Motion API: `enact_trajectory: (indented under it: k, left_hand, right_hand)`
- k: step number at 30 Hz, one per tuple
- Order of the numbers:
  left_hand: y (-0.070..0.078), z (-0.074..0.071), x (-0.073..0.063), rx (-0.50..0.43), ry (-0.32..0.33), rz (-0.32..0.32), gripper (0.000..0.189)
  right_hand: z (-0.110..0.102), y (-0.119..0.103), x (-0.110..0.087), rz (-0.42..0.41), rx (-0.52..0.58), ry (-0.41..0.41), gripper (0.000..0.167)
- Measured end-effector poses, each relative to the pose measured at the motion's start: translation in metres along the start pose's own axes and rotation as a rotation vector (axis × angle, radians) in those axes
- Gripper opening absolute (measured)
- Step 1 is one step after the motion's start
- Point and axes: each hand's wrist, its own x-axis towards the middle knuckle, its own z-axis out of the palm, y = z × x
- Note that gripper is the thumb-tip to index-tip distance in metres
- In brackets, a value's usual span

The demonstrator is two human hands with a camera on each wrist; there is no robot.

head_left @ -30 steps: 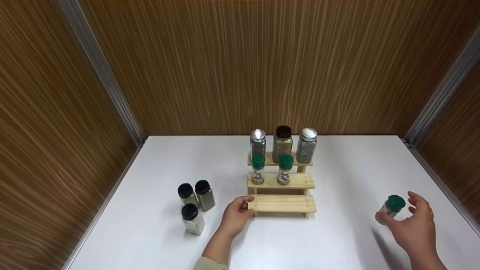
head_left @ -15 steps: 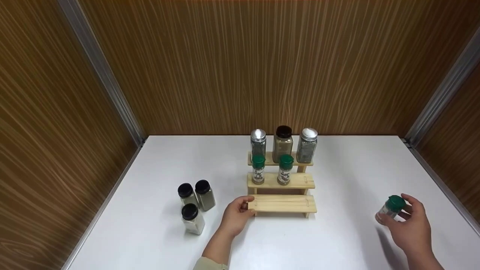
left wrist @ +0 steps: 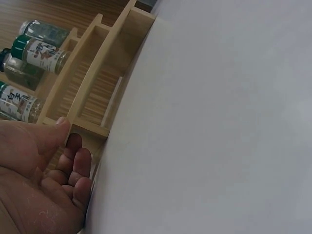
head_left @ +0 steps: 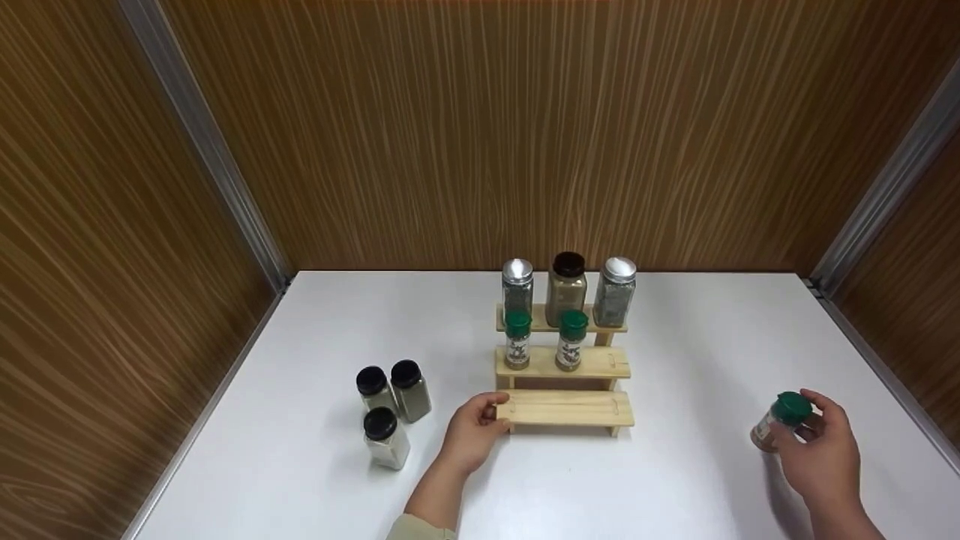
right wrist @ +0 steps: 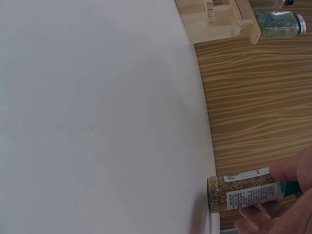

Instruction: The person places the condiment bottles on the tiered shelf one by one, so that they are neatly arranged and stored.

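My left hand pinches the left end of the lowest step of a three-tier wooden spice rack. In the left wrist view, its thumb lies on the step's edge with the fingers curled below. Off to the right, my right hand grips a green-capped spice jar near its cap, thumb on one side and fingers on the other. Brown seeds and a printed label show through the glass. The jar stands almost upright, its base right at the white tabletop. Two green-capped jars occupy the middle tier's left and centre.
Three taller jars, two silver-capped and one dark-capped, line the top tier. Left of the rack, three black-capped jars stand close together on the white table. Wood-grain panels enclose the back and sides.
My right hand has closed in around the green-capped jar, its fingers moving left onto it, and its thumb has shifted higher up the jar. The left hand stays at the rack.
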Motion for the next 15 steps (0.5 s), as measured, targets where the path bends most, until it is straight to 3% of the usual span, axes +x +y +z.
enact_trajectory:
  k: [15]
  left_hand:
    - [-0.002,0.0,0.0,-0.008,-0.006,0.006,0.036]
  right_hand:
    - [0.008,-0.016,-0.006,-0.048,0.007,0.005,0.072]
